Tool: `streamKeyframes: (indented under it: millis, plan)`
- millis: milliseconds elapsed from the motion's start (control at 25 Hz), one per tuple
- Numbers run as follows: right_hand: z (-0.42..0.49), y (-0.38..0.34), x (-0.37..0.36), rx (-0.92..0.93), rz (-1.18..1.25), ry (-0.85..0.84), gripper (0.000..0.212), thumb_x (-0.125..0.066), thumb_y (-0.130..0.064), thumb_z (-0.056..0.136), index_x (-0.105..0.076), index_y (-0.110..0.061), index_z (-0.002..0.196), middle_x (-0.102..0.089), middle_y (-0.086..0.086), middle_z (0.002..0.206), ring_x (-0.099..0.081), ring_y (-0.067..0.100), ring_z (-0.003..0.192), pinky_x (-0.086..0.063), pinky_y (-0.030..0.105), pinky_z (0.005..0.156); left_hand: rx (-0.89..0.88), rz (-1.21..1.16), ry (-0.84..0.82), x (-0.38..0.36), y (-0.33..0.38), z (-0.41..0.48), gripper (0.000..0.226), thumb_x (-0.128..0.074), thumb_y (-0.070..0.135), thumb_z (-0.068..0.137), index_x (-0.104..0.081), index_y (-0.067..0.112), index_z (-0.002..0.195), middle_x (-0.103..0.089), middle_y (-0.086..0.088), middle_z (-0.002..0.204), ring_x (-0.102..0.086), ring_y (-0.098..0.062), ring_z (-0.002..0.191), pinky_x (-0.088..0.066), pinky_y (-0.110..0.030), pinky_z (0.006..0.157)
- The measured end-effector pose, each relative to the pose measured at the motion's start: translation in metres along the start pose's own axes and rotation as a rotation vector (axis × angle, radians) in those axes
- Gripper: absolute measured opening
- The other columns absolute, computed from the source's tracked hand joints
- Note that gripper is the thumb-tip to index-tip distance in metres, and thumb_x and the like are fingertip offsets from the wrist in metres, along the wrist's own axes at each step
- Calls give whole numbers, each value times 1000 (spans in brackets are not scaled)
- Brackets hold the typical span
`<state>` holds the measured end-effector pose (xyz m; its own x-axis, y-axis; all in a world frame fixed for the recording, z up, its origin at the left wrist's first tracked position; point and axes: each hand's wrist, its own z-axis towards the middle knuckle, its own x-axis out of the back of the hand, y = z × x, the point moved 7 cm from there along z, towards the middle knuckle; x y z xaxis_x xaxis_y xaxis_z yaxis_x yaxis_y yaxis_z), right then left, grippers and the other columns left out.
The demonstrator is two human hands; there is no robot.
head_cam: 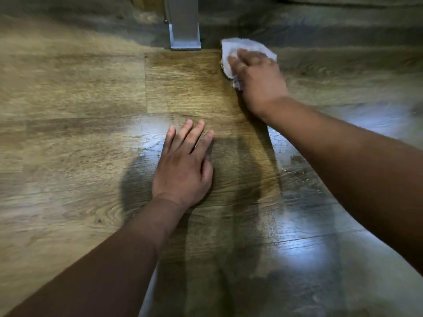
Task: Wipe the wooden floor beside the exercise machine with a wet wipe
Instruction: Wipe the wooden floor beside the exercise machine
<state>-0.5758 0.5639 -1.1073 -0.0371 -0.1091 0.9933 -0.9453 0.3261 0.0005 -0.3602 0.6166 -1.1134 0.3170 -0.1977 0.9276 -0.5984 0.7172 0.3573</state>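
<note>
A white wet wipe (231, 48) lies crumpled on the wooden floor (73, 88) just right of the exercise machine's grey metal foot (184, 30). My right hand (258, 81) lies on top of the wipe and presses it to the floor, with the fingers bent over it. My left hand (185, 165) rests flat on the floor nearer to me, fingers straight and holding nothing.
Wet, shiny patches (304, 177) show on the planks to the right, under my right forearm. A plank seam (145, 83) runs away from me left of the wiped spot. The floor behind the metal foot lies in shadow.
</note>
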Motion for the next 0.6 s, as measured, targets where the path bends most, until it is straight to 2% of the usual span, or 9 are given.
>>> streamKeyframes:
  millis: [120, 200, 240, 320, 400, 440, 520, 560, 600]
  plan:
    - [-77, -21, -8, 130, 39, 23, 49, -49, -13, 88, -53, -13, 136, -50, 16, 144, -48, 42, 126, -44, 48, 101, 10, 6, 1, -1, -2, 1, 54, -37, 29, 90, -53, 15, 139, -45, -7, 150, -31, -25, 144, -15, -46, 121]
    - [-146, -45, -13, 270, 73, -42, 48, -53, -17, 84, -58, -13, 131, -55, 13, 139, -55, 38, 118, -49, 44, 92, 18, -1, -14, -1, -3, 1, 55, -37, 30, 89, -53, 15, 140, -45, -7, 151, -32, -25, 144, -17, -48, 121]
    - [-166, -51, -11, 328, 60, -49, 47, -50, -19, 85, -59, -14, 131, -57, 12, 138, -57, 36, 117, -51, 42, 89, 16, -4, -22, -1, -2, 0, 55, -37, 30, 89, -52, 14, 140, -45, -8, 151, -32, -26, 144, -17, -48, 120]
    - [-149, -45, -5, 386, 14, -45, 48, -40, -23, 90, -57, -14, 134, -57, 14, 138, -58, 37, 117, -52, 45, 88, 12, -4, -30, 0, 0, 2, 55, -37, 30, 89, -52, 15, 139, -45, -7, 150, -32, -26, 143, -17, -48, 120]
    - [-84, -22, 2, 272, -110, 30, 47, -41, -22, 96, -46, -17, 143, -48, 18, 145, -51, 41, 124, -50, 48, 95, 25, -20, -43, 1, -1, 2, 54, -39, 29, 88, -53, 17, 139, -45, -6, 150, -32, -25, 143, -15, -46, 121]
    - [-45, -4, 9, 164, -111, 1, 45, -44, -19, 98, -43, -18, 143, -45, 20, 145, -48, 43, 125, -47, 48, 98, 35, -28, -44, 1, -2, 2, 52, -41, 28, 89, -53, 17, 139, -45, -5, 150, -32, -24, 143, -15, -45, 121]
    - [2, 27, 19, -92, 17, -95, 37, -49, -10, 96, -54, -16, 132, -52, 22, 134, -52, 41, 119, -49, 47, 98, 48, -15, -42, 2, -2, 0, 50, -44, 28, 89, -55, 18, 136, -47, -5, 148, -34, -25, 142, -17, -46, 121]
    - [6, 26, 23, -141, 48, -88, 33, -52, -9, 95, -58, -13, 127, -56, 21, 130, -53, 40, 118, -49, 44, 96, 61, 17, -46, 4, 2, 2, 48, -45, 29, 87, -58, 17, 131, -50, -8, 144, -37, -29, 138, -22, -49, 118]
    - [-5, 16, 23, -116, 34, -85, 32, -53, -11, 95, -60, -12, 126, -55, 21, 130, -51, 39, 119, -48, 42, 94, 85, 56, -52, 5, 9, 7, 45, -47, 31, 83, -60, 16, 123, -53, -11, 136, -42, -35, 131, -27, -52, 114]
